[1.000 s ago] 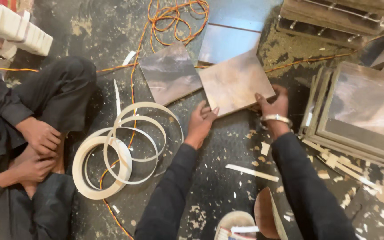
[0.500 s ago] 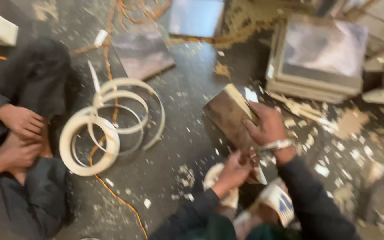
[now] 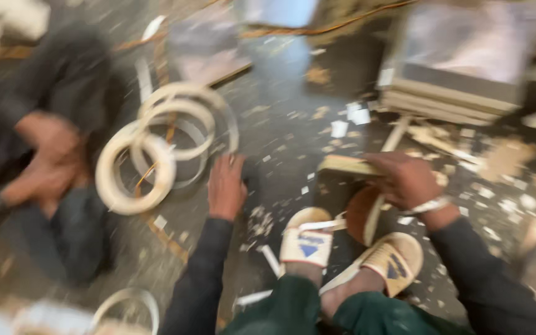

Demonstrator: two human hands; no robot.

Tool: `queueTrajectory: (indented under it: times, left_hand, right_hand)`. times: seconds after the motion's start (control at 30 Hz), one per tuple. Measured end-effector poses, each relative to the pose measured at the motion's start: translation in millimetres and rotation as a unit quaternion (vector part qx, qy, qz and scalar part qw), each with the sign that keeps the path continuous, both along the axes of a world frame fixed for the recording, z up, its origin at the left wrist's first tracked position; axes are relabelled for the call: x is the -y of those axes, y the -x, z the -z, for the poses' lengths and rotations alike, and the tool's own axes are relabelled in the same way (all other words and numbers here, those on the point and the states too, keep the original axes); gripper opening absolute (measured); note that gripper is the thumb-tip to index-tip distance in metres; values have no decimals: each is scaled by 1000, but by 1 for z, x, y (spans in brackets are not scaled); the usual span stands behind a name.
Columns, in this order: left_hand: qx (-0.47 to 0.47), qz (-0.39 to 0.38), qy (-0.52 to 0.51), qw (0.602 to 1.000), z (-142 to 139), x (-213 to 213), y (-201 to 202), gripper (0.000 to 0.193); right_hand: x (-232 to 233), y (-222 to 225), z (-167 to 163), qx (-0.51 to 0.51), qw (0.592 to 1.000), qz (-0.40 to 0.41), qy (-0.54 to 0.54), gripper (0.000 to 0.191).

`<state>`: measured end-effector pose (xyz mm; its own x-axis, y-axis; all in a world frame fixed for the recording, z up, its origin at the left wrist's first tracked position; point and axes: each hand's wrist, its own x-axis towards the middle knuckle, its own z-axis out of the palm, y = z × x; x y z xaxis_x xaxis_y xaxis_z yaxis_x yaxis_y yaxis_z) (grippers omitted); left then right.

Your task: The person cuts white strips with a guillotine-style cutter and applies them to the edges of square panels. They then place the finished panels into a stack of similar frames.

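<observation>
right hand (image 3: 404,180) on upright wooden board (image 3: 348,166), left hand (image 3: 226,186) on floor (image 3: 280,124)

The board (image 3: 348,166) under the right hand (image 3: 404,180) looks like pale raw wood at its edge, matt. The floor (image 3: 280,124) is dark, faintly shiny, rough with wood chips (image 3: 336,127). The rings (image 3: 156,149) seem smooth, cream, plastic-like strip. The sandals (image 3: 308,239) look matt, rubbery.

No packages, labels, signs — or screens.
</observation>
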<state>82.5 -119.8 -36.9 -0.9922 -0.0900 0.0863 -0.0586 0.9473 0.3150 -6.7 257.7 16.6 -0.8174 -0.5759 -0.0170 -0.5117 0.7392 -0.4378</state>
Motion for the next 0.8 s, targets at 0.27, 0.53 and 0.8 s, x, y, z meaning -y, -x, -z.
queueTrajectory:
  times: [0.27,0.53,0.8]
  left_hand:
    - [-44,223,216,950,28,83,28,73]
    - [-85,375,142,912,-3,26,90,19]
    - [-163,323,-117,925,-87,-86,92,31]
  right_hand:
    - [18,-8,-15,-68,998,18,-5,47]
    - [10,-8,-7,-62,998,17,-10,47]
    - [-8,-16,-4,-106,992,63,-32,37]
